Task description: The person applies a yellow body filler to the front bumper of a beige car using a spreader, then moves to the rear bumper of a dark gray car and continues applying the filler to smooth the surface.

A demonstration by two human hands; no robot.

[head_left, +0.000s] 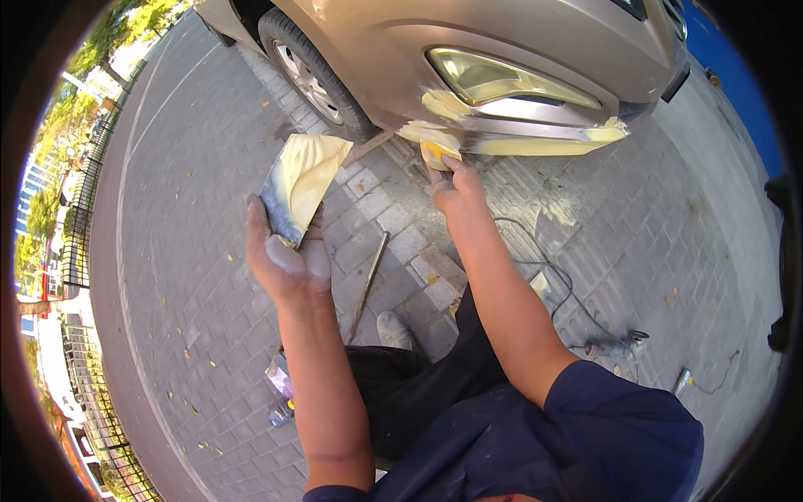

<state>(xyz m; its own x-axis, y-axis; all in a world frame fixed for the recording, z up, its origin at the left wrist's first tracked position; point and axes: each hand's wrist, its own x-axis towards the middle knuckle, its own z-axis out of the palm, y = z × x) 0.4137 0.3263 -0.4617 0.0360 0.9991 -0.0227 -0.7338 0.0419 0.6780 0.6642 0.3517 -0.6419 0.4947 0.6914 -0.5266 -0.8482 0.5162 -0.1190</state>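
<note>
My left hand point(288, 261), dusted with pale powder, is closed on a thin blue-grey mixing board point(281, 209). Thick cream body filler point(314, 167) covers much of the board's upper face. Ahead, my right hand point(457, 182) pinches a small yellow putty spreader point(438, 154) at the lower corner of a beige car bumper point(393, 71). Filler coats part of the spreader, and its far edge meets a smear on the bumper. Another filler patch point(447, 105) lies just above, and a long band of filler point(544, 146) runs along the bumper's lower edge.
The car's front wheel point(314, 71) stands left of the bumper, below a fog-light housing point(502, 77). On the paving lie a stick point(368, 284), a cable point(562, 280), and a power tool point(615, 343). A fence point(84, 226) runs along the far left.
</note>
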